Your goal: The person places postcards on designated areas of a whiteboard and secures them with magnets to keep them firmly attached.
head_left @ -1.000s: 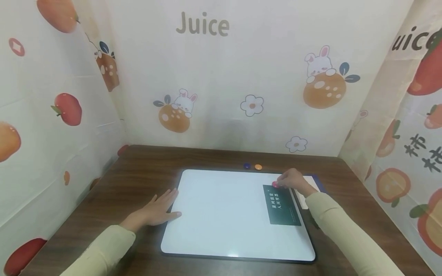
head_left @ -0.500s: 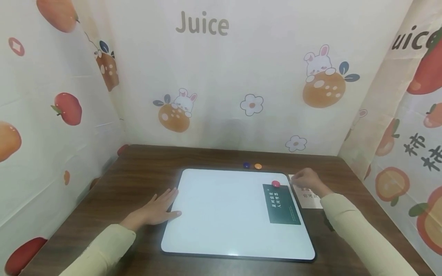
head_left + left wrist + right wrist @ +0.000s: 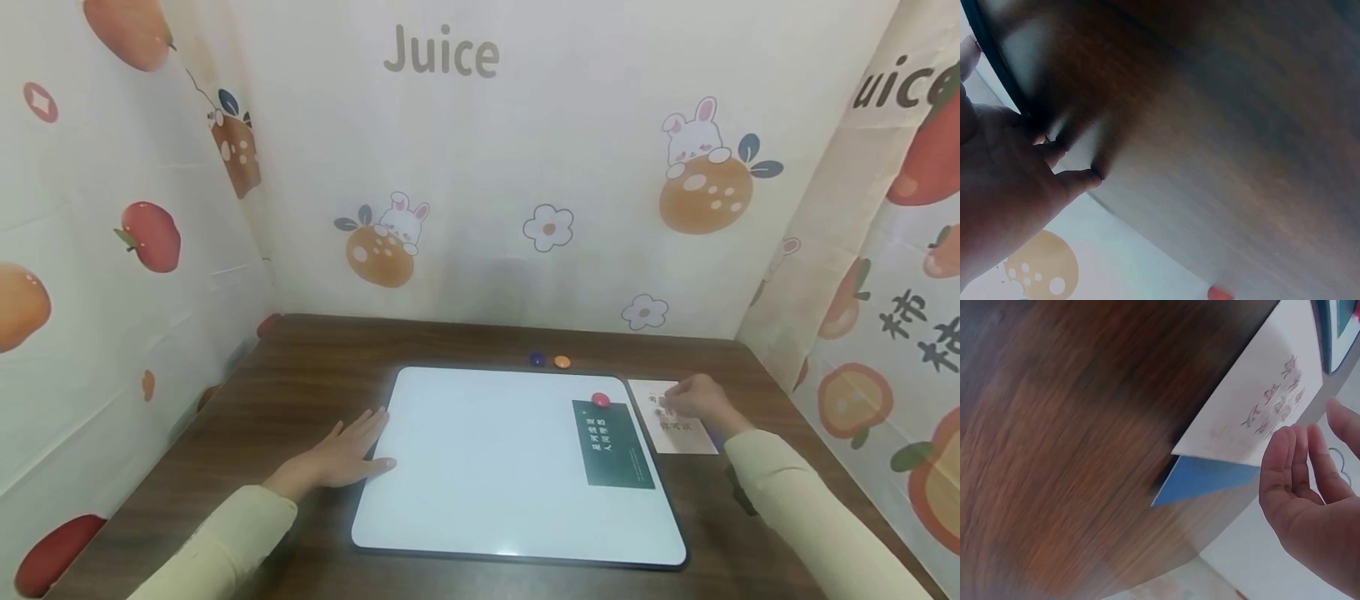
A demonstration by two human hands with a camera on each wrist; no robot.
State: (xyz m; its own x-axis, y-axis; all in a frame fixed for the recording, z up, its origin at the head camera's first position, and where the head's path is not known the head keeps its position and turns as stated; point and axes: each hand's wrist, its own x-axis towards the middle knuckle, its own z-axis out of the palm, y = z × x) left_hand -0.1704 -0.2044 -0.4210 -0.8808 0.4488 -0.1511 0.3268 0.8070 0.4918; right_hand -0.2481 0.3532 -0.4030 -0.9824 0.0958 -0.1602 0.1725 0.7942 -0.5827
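A whiteboard [image 3: 465, 467] with a dark frame lies flat on the table. My left hand [image 3: 341, 454] rests at its left edge, fingers spread and the thumb over the white surface. A dark green card [image 3: 611, 450] with white writing lies on the board's right side, a round pink-red magnet [image 3: 601, 400] at its top edge. My right hand [image 3: 701, 400] is over a pale card [image 3: 675, 433] with brown writing, to the right of the board. In the right wrist view its fingers [image 3: 1279, 456] are loosely bent and hold nothing. A blue card [image 3: 1210, 478] sticks out from under the pale one.
A dark blue magnet [image 3: 537, 359] and an orange magnet [image 3: 562, 362] lie behind the board's back edge. A dark thing [image 3: 741, 493] is partly hidden under the right forearm. Fruit-patterned cloth [image 3: 465, 167] hangs around the brown table [image 3: 322, 350].
My right hand has let go of the pink-red magnet, which stays at the green card's top edge. It has moved right, over the pale card. The left hand has stayed in place.
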